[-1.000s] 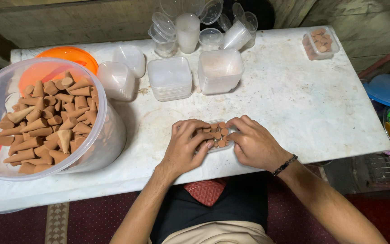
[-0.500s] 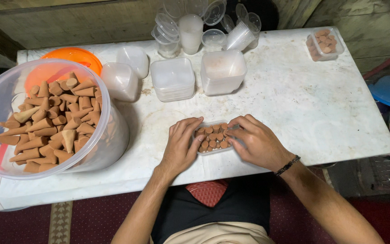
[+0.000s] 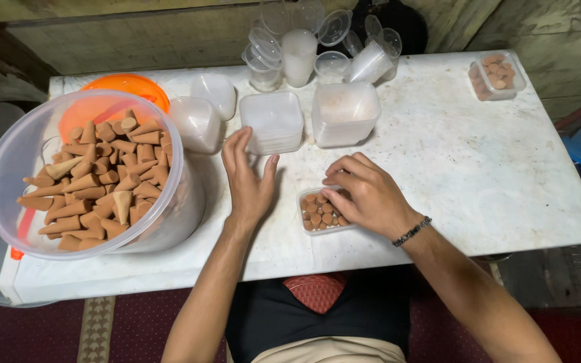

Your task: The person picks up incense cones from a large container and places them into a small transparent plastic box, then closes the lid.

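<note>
While the small tray of brown cones sits on the white table near its front edge, I see my right hand resting over the tray's right side, fingers curled down onto the cones; whether they pinch one I cannot tell. My left hand is just left of the tray, apart from it, held flat and open with fingers straight and pointing away from me, gripping nothing. A dark bracelet circles my right wrist. Beyond the left hand stands a stack of square clear lids, and beside it to the right a stack of square tubs. Two more clear tubs lie overturned to the left of those. At the far edge I see a cluster of clear cups, some upright, some tipped. A big clear bucket at the table's left end is tilted toward me and full of brown cones, with an orange lid behind it. In the far right corner sits another filled tray.
</note>
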